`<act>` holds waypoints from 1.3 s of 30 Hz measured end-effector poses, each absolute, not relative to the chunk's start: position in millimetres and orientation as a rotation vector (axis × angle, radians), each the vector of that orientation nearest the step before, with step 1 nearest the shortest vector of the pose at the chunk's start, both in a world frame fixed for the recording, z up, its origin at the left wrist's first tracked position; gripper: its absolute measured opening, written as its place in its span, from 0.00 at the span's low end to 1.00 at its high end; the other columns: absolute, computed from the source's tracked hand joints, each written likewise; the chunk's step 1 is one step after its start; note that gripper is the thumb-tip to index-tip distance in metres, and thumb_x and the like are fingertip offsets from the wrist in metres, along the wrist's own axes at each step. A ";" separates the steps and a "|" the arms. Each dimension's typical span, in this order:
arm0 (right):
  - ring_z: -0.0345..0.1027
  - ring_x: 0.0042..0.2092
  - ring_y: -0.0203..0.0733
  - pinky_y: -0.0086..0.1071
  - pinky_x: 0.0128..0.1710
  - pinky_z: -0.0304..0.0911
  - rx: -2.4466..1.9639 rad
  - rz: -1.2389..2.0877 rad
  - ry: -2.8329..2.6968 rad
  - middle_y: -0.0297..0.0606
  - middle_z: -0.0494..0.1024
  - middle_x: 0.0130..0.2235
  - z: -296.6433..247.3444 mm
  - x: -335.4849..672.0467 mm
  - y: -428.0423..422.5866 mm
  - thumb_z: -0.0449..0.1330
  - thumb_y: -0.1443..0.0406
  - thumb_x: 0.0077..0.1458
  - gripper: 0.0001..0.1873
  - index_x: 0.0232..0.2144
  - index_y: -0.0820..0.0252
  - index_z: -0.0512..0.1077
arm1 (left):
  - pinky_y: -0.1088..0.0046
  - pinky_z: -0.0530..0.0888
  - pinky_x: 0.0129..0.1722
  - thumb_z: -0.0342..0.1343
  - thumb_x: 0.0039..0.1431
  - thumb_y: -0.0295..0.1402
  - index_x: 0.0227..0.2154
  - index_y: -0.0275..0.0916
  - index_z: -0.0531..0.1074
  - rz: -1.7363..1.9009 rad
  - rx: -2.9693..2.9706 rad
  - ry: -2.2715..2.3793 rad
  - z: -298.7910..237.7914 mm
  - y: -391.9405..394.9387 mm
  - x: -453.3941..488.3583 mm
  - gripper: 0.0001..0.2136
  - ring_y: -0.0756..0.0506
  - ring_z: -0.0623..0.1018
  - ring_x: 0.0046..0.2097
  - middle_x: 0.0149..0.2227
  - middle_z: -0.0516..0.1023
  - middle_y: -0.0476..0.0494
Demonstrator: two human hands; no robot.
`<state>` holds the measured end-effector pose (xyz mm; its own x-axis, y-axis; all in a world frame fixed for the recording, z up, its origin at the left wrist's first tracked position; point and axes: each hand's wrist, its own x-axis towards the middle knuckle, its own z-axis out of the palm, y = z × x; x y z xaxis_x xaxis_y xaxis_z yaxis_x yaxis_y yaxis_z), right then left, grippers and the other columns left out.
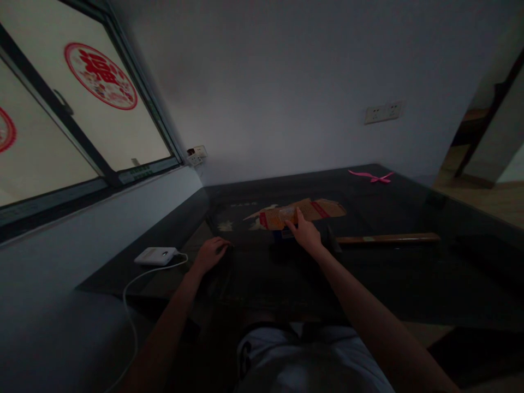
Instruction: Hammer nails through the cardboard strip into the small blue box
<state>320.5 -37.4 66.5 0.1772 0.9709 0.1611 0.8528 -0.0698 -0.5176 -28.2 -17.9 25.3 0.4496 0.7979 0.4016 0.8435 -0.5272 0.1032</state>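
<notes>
Cardboard (pixel 323 209) lies over a blue object (pixel 280 236) on the table (pixel 254 267), the right hand (pixel 306 231) touching it with spread grip. Steadying seems the step; the next likely needs a firmer pinch. Left hand (pixel 212 253) rests apart, grip unclear.

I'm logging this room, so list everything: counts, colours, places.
Table: one, dark, against back wall
Cardboard piece: one, brown and red, mid-table
Blue object: one, blue, below cardboard piece
Wooden-handled tool: one, brown, right of cardboard piece
Ribbon: one, pink, table's far right
Power bank: one, white, table's left
Cable: one, white, at power bank
Sockets: several, white, back wall and corner
Window: one, dark-framed, left
Stickers: two, red, on window
Clothing: some, greyish, bottom
Forearms: two, bare, foreground
Left hand: one, bare, table's left
Right hand: one, bare, on cardboard piece
</notes>
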 end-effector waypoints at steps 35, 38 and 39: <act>0.70 0.46 0.48 0.36 0.41 0.62 -1.926 0.322 -1.966 0.43 0.76 0.46 92.1 391.5 -90.5 0.48 0.53 0.58 0.27 0.59 0.51 0.59 | 0.45 0.56 0.53 0.54 0.35 0.63 0.64 0.47 0.35 0.117 -2.718 -1.544 91.8 54.9 193.9 0.55 0.26 0.55 0.60 0.63 0.50 0.28; 0.69 0.48 0.49 0.37 0.43 0.62 -2.119 0.187 -1.912 0.45 0.75 0.48 76.3 457.2 -101.8 0.49 0.60 0.58 0.25 0.57 0.54 0.62 | 0.45 0.56 0.52 0.56 0.34 0.62 0.64 0.47 0.36 0.123 -2.655 -1.667 91.6 73.4 175.0 0.56 0.26 0.56 0.60 0.62 0.51 0.27; 0.69 0.48 0.49 0.38 0.44 0.62 -2.173 0.110 -1.930 0.46 0.74 0.49 68.6 482.3 -104.3 0.50 0.64 0.56 0.24 0.56 0.55 0.63 | 0.45 0.56 0.52 0.56 0.33 0.61 0.64 0.47 0.37 0.118 -2.622 -1.726 91.7 80.9 164.6 0.55 0.25 0.56 0.60 0.62 0.52 0.27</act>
